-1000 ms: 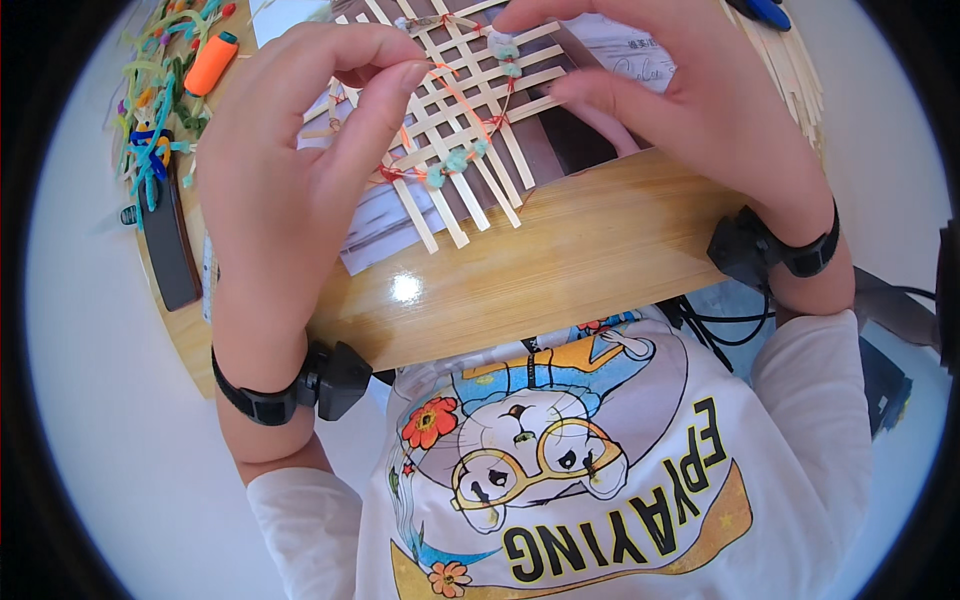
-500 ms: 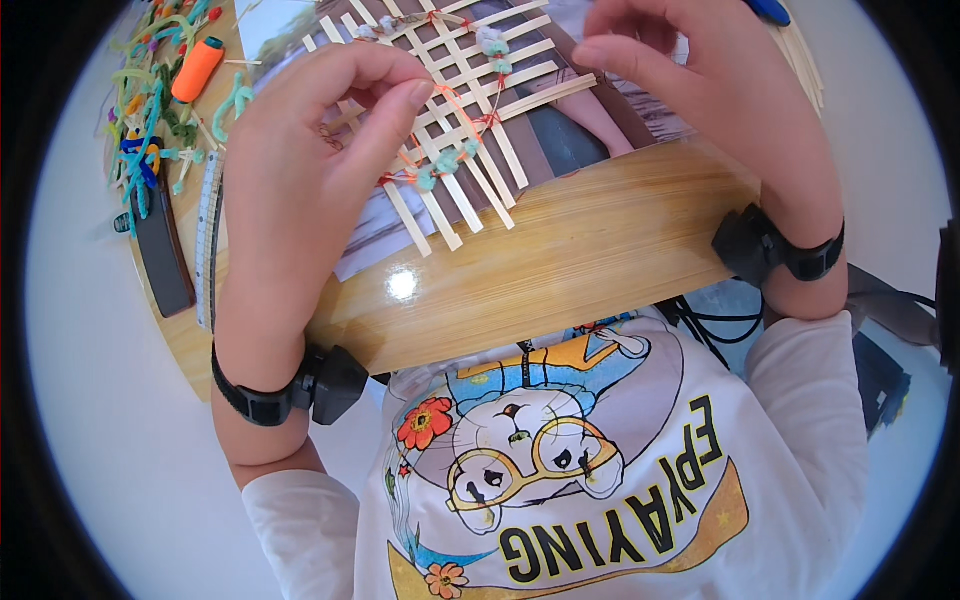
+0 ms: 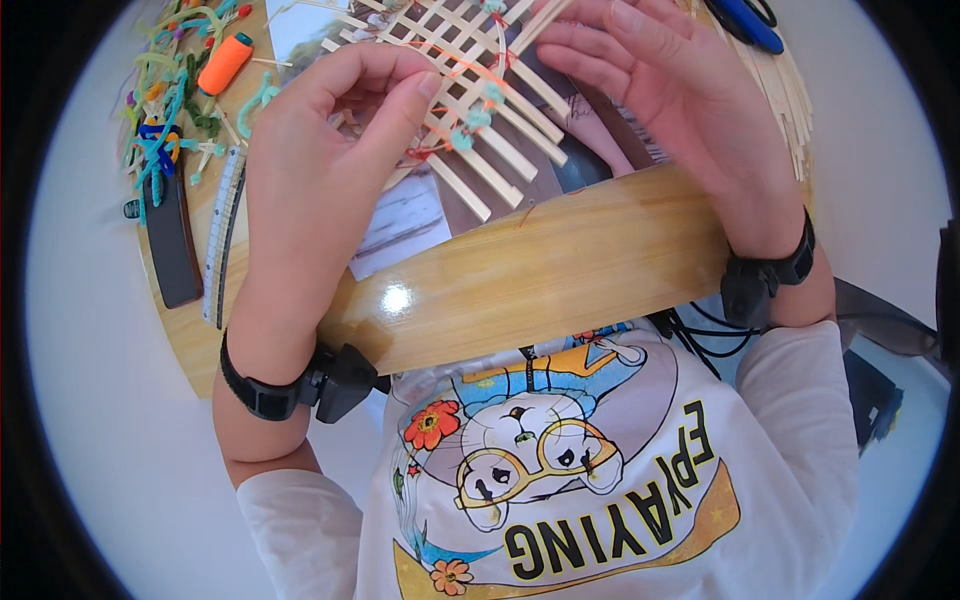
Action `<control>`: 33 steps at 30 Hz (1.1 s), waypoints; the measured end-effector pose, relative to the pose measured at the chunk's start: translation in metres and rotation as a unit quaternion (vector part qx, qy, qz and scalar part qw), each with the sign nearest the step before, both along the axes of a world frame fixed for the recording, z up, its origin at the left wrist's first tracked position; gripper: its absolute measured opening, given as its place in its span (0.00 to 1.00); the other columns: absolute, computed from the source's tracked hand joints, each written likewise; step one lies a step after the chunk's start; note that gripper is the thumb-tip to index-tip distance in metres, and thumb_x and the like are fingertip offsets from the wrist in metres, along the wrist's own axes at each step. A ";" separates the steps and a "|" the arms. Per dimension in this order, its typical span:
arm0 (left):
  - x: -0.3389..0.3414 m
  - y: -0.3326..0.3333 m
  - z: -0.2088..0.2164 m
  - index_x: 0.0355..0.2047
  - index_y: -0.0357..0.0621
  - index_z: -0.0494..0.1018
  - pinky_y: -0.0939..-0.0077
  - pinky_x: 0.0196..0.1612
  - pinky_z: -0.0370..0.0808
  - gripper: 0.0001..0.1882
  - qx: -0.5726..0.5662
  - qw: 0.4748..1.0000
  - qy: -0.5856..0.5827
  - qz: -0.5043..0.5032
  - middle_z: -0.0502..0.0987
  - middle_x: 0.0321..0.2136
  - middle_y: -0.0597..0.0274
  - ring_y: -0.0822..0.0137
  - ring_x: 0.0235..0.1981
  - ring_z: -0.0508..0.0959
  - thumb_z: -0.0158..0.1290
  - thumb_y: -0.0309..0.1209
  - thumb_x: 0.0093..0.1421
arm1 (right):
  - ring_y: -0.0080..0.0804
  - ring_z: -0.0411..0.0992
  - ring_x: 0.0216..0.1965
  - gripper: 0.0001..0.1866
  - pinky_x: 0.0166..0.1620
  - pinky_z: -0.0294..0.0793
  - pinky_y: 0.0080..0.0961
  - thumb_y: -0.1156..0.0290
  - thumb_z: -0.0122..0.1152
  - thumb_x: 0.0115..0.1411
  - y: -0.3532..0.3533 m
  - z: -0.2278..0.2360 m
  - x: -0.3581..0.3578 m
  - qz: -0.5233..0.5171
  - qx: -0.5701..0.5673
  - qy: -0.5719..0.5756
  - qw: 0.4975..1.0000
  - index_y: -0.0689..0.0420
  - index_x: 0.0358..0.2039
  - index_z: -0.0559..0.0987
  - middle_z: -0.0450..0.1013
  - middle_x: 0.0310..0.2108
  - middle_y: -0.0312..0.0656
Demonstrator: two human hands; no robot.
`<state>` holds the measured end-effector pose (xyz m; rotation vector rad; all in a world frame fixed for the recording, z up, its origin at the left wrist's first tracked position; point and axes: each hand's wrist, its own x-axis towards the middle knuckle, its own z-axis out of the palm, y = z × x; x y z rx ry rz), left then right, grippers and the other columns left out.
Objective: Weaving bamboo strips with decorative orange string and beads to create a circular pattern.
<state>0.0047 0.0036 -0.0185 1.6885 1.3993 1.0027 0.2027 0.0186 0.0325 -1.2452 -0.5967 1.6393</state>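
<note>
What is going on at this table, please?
Someone is working by hand on a woven lattice of pale wooden strips, with turquoise tufts on it. The left hand seems to pinch an orange thread above it. The right hand is open beside the strips. A ruler lies to the left.

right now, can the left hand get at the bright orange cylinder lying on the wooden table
Probably yes: the orange cylinder lies uncovered to the left of the left hand. Thumb and forefinger look pinched on thin orange thread, though, so they would likely have to let go first.
</note>
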 end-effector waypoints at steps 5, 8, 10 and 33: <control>0.003 0.002 0.005 0.34 0.35 0.78 0.83 0.34 0.72 0.10 -0.025 0.999 -0.023 0.009 0.79 0.25 0.66 0.78 0.28 0.75 0.58 0.31 0.58 | 0.32 0.70 0.52 0.27 0.58 0.68 0.27 0.68 0.55 0.64 -0.001 -0.053 0.035 0.207 0.125 0.130 0.962 0.66 0.60 0.63 0.69 0.54 0.47; 0.003 0.000 0.006 0.34 0.35 0.78 0.84 0.35 0.72 0.10 -0.013 1.000 -0.008 0.003 0.79 0.26 0.66 0.78 0.28 0.76 0.58 0.31 0.58 | 0.26 0.73 0.46 0.23 0.51 0.72 0.21 0.71 0.60 0.61 -0.005 -0.057 0.022 0.218 0.186 0.027 0.958 0.66 0.55 0.70 0.74 0.47 0.42; 0.003 0.000 0.005 0.35 0.36 0.78 0.84 0.35 0.72 0.10 -0.005 1.000 -0.012 0.000 0.79 0.27 0.66 0.79 0.28 0.76 0.58 0.31 0.59 | 0.25 0.73 0.46 0.23 0.51 0.73 0.20 0.70 0.61 0.61 -0.013 -0.059 0.017 0.196 0.159 0.062 0.966 0.65 0.55 0.70 0.74 0.47 0.42; 0.006 -0.011 0.019 0.36 0.37 0.78 0.83 0.39 0.70 0.06 0.079 0.987 0.115 -0.077 0.78 0.31 0.65 0.76 0.33 0.74 0.58 0.22 0.56 | 0.17 0.75 0.36 0.19 0.40 0.74 0.15 0.65 0.58 0.64 -0.015 -0.056 0.014 0.302 0.131 -0.041 0.943 0.62 0.52 0.74 0.77 0.40 0.38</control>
